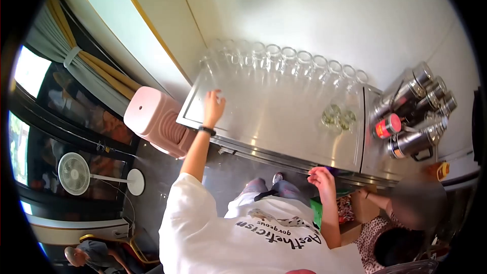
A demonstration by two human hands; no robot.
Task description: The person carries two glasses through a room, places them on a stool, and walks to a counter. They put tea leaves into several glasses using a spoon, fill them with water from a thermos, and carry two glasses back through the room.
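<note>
Up on the steel desk (284, 122), the left hand (213, 107) reaches out with its grip closed around a clear glass (219, 100) at the near-left end of the row of glasses (299, 63). The right hand (321, 177) hangs at the desk's front edge, fingers loosely curled, holding nothing visible. Metal flasks (413, 109) stand at the right.

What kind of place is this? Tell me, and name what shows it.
Probably a cafe or catering service area. A steel counter carries a long row of clear glasses along the wall and a cluster of steel flasks. The left hand reaches over the counter.
</note>
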